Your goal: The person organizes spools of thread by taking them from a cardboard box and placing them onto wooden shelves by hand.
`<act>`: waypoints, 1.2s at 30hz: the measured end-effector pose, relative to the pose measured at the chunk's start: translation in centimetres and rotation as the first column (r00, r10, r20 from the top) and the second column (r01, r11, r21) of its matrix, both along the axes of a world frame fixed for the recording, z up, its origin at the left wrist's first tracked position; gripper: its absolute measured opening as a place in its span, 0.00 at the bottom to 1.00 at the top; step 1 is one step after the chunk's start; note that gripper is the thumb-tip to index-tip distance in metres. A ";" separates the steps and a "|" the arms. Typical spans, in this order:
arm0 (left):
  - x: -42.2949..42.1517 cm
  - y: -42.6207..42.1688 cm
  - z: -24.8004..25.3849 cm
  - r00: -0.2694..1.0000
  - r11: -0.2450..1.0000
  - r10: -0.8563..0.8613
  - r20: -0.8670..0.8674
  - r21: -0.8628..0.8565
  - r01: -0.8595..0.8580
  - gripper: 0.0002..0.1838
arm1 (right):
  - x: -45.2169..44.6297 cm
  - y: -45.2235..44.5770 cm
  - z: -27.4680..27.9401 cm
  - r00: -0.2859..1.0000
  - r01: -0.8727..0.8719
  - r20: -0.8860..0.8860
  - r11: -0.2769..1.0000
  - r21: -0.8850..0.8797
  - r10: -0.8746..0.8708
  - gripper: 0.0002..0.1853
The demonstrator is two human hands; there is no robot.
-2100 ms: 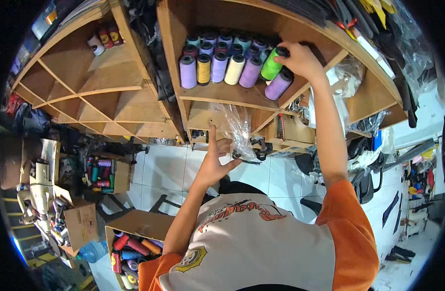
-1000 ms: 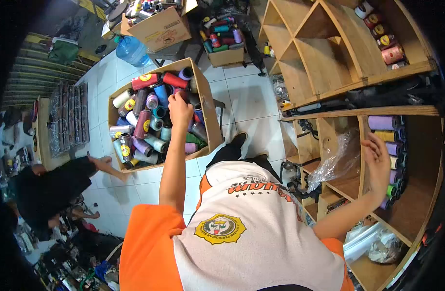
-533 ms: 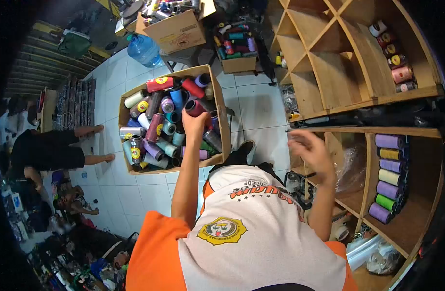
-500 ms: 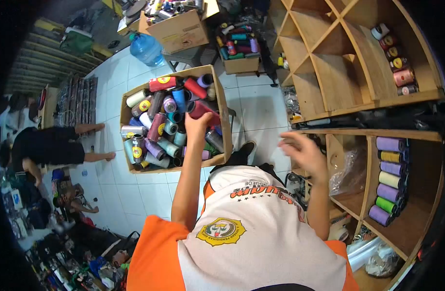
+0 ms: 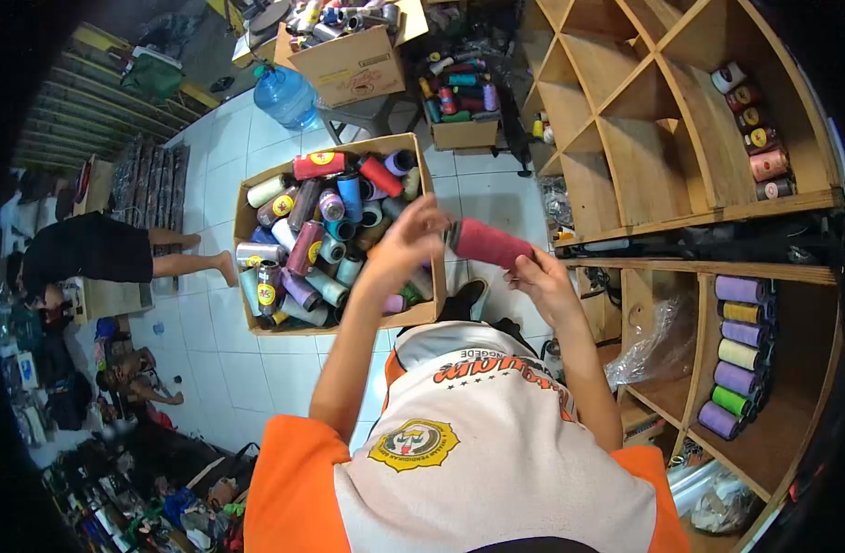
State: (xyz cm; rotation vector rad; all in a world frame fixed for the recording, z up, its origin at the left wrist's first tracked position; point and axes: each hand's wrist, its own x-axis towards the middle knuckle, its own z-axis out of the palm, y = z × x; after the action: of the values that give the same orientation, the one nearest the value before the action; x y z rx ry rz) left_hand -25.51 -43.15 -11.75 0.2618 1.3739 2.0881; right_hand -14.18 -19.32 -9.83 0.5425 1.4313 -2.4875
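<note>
A dark red thread spool [image 5: 489,243] lies between my two hands, above the floor right of the large box. My right hand [image 5: 544,288] is closed on its right end. Beside its left end, my left hand [image 5: 411,241] has its fingers apart and holds nothing; it is slightly blurred, over the right edge of the open cardboard box [image 5: 427,276]. Red, blue, purple, grey and white spools fill that box, such as a red spool with a yellow label [image 5: 319,165].
Purple, yellow, cream and green spools [image 5: 738,356] line a wooden shelf [image 5: 782,369] at right. Another rack [image 5: 680,198] stands beyond. Two more spool boxes [image 5: 349,69] are at the top, near a blue water bottle [image 5: 286,97]. A person [image 5: 91,249] bends at left.
The dark red spool has come out of the box and moved right, passing from my left hand to my right. My left hand has opened. The person's legs at left have shifted.
</note>
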 end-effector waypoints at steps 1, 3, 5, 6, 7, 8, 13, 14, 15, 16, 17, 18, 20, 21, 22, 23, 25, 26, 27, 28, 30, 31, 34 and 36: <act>-1.7 -0.2 0.6 0.983 0.994 0.104 0.152 -0.025 -0.102 0.36 | 0.4 0.6 0.0 0.999 0.040 0.006 0.999 0.024 -0.040 0.21; -6.3 -1.4 -2.4 0.785 0.678 -0.104 -0.611 -0.621 -0.394 0.30 | 1.4 1.8 0.1 0.992 0.127 0.013 0.989 0.071 -0.128 0.21; -9.6 -2.3 -3.8 0.407 0.384 -0.540 -0.737 -0.646 -0.660 0.30 | 2.6 2.8 -0.1 0.981 0.194 0.015 0.977 0.084 -0.196 0.19; -10.9 -2.4 -5.2 0.359 0.169 -0.715 -0.600 -0.647 -0.744 0.28 | 3.2 3.2 -0.2 0.974 0.225 0.015 0.970 0.095 -0.227 0.19; -12.3 -2.9 -6.5 0.272 0.139 -0.822 -0.500 -0.639 -0.756 0.26 | 3.9 3.5 -0.4 0.966 0.254 0.016 0.961 0.106 -0.257 0.19; -13.2 -3.4 -7.4 0.222 0.117 -0.889 -0.400 -0.668 -0.735 0.24 | 4.5 3.7 -0.7 0.961 0.273 0.013 0.954 0.124 -0.277 0.19; -15.5 -4.1 -8.3 0.083 0.079 -0.977 -0.196 -0.696 -0.713 0.26 | 6.7 3.4 -0.3 0.927 0.348 0.075 0.917 0.198 -0.368 0.18; -15.9 -4.1 -8.7 0.119 -0.026 -0.990 -0.076 -0.733 -0.680 0.31 | 7.2 3.2 -0.7 0.919 0.364 0.088 0.913 0.186 -0.384 0.18; -15.6 -3.6 -7.4 0.109 -0.080 -0.994 0.011 -0.751 -0.656 0.41 | 7.5 3.1 -1.0 0.912 0.379 0.097 0.909 0.175 -0.399 0.18; -15.4 -3.5 -7.5 0.132 -0.058 -0.991 -0.037 -0.760 -0.647 0.45 | 7.8 3.0 -1.1 0.911 0.378 0.102 0.908 0.182 -0.400 0.17; -15.2 -3.5 -7.5 0.153 -0.034 -0.985 -0.084 -0.768 -0.639 0.49 | 8.0 2.8 -1.3 0.909 0.379 0.105 0.906 0.188 -0.403 0.17; -14.3 -3.8 -7.8 0.158 -0.017 -0.979 -0.132 -0.714 -0.700 0.50 | 8.2 2.6 -1.3 0.906 0.384 0.107 0.903 0.193 -0.409 0.17; -13.6 -5.0 -9.6 0.158 0.035 -0.959 -0.237 -0.648 -0.760 0.49 | 8.5 2.2 -1.2 0.891 0.413 0.120 0.890 0.194 -0.439 0.16; -13.5 -4.6 -9.5 0.112 0.098 -0.935 -0.337 -0.547 -0.831 0.51 | 8.7 2.1 -1.2 0.882 0.427 0.127 0.883 0.194 -0.454 0.16; -13.5 -4.4 -9.4 0.182 0.030 -0.942 -0.282 -0.612 -0.790 0.52 | 9.0 2.1 -1.2 0.878 0.436 0.127 0.880 0.190 -0.462 0.16; -13.4 -4.6 -9.3 0.253 -0.044 -0.943 -0.215 -0.675 -0.737 0.53 | 9.4 1.9 -1.4 0.870 0.448 0.131 0.874 0.189 -0.474 0.15; -13.0 -3.8 -7.1 0.307 -0.092 -0.939 -0.155 -0.747 -0.658 0.53 | 9.7 1.9 -1.6 0.855 0.475 0.129 0.858 0.195 -0.502 0.15; -13.7 -4.4 -7.8 0.293 -0.002 -0.929 -0.226 -0.790 -0.613 0.52 | 9.8 1.9 -1.6 0.849 0.486 0.117 0.849 0.205 -0.515 0.14; -14.8 -5.6 -8.5 0.275 0.094 -0.916 -0.293 -0.822 -0.562 0.51 | 9.9 1.9 -1.6 0.853 0.484 0.112 0.852 0.201 -0.511 0.14; -15.2 -6.2 -8.3 0.287 0.120 -0.898 -0.334 -0.813 -0.570 0.50 | 10.1 1.9 -1.7 0.848 0.494 0.106 0.847 0.199 -0.519 0.14; -15.3 -6.9 -8.5 0.275 0.199 -0.868 -0.413 -0.797 -0.570 0.50 | 10.9 1.8 -2.4 0.819 0.532 0.121 0.821 0.208 -0.561 0.15; -15.4 -7.0 -9.1 0.263 0.243 -0.853 -0.450 -0.790 -0.563 0.50 | 11.1 1.8 -2.6 0.804 0.541 0.168 0.818 0.196 -0.571 0.16; -14.2 -5.1 -8.3 0.384 0.247 -0.795 -0.469 -0.829 -0.502 0.47 | 11.4 1.4 -2.8 0.799 0.548 0.127 0.798 0.251 -0.588 0.21; -14.9 -5.9 -10.3 0.385 0.230 -0.790 -0.478 -0.812 -0.537 0.51 | 11.9 1.5 -3.0 0.811 0.537 0.103 0.803 0.257 -0.576 0.21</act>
State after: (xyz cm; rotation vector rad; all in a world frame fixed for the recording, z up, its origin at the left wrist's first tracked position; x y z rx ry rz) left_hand -40.41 -49.02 -22.02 1.0858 2.8570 0.1258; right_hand -2.24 -17.77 -12.85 1.3801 1.6650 -2.6055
